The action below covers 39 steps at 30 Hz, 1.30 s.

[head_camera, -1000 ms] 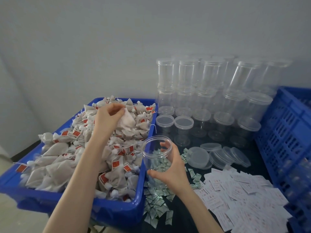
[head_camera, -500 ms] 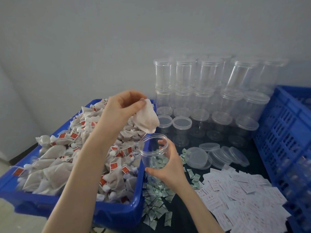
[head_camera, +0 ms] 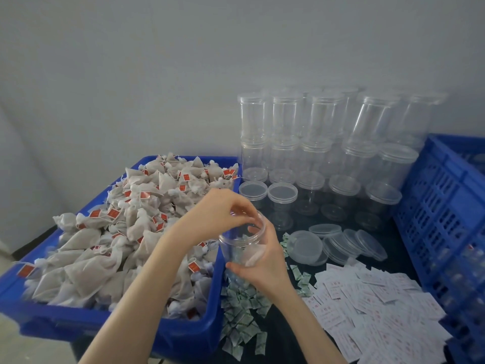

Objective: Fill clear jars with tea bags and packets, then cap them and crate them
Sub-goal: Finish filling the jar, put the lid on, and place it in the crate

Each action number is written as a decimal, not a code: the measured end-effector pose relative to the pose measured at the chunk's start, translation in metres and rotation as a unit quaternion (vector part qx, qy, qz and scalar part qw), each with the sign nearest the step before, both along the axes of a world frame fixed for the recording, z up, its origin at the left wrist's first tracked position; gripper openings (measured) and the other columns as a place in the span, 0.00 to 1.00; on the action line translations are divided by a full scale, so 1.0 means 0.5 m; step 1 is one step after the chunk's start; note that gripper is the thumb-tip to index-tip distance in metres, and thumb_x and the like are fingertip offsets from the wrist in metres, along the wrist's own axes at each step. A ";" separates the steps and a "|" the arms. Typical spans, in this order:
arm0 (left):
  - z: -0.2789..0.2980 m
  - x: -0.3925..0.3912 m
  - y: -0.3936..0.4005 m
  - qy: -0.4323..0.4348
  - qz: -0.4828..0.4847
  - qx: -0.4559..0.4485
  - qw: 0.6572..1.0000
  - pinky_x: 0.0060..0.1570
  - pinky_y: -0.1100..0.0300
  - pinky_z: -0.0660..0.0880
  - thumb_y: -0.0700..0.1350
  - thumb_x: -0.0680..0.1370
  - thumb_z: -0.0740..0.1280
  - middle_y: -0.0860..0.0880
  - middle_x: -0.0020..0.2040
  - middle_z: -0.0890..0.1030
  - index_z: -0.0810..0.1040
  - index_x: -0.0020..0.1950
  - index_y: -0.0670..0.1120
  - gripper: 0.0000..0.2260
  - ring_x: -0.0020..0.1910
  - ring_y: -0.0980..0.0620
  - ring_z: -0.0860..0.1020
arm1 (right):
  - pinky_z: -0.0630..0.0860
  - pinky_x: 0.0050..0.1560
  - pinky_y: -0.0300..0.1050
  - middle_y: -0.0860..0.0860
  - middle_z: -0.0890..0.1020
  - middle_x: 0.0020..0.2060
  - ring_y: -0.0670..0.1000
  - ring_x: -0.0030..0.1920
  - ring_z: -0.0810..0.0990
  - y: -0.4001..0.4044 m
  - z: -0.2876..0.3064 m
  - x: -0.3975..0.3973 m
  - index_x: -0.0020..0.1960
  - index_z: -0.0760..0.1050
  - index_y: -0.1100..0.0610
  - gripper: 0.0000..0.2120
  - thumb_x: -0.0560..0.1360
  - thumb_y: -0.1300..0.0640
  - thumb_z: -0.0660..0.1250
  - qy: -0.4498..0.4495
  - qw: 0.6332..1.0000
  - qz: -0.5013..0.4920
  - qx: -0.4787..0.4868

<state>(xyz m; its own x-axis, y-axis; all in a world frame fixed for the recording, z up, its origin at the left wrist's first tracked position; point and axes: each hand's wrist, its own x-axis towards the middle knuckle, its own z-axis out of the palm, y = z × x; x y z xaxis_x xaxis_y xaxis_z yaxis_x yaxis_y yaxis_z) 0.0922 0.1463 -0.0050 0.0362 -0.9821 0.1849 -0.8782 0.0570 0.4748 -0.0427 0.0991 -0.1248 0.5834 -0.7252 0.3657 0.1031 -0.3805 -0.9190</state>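
My right hand (head_camera: 265,266) grips a clear open jar (head_camera: 242,248) from its right side, beside the blue bin's right wall. My left hand (head_camera: 223,214) hovers over the jar's mouth with its fingertips bunched at the rim. A beige tea bag (head_camera: 253,256) shows inside the jar, halfway down. I cannot see whether the fingers still pinch its string. The blue bin (head_camera: 183,334) on the left is heaped with tea bags (head_camera: 136,227) bearing red tags. Small green packets (head_camera: 241,319) lie under and in front of the jar.
Capped clear jars (head_camera: 315,143) stand stacked against the wall. Loose clear lids (head_camera: 338,245) lie right of the jar. White paper packets (head_camera: 380,311) spread at the front right. A blue slatted crate (head_camera: 443,222) stands at the far right.
My left hand lifted a tea bag from the bin, carried it right and lowered it to the jar's mouth. The bag now sits inside the jar. My right hand kept the jar steady.
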 end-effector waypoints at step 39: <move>0.031 0.048 0.033 0.225 0.126 -0.263 0.930 0.45 0.69 0.77 0.39 0.76 0.70 0.60 0.44 0.82 0.77 0.48 0.57 0.11 0.44 0.60 0.81 | 0.70 0.56 0.23 0.44 0.73 0.66 0.34 0.65 0.71 -0.003 -0.015 -0.004 0.71 0.63 0.46 0.47 0.60 0.65 0.83 0.024 0.999 0.009 0.039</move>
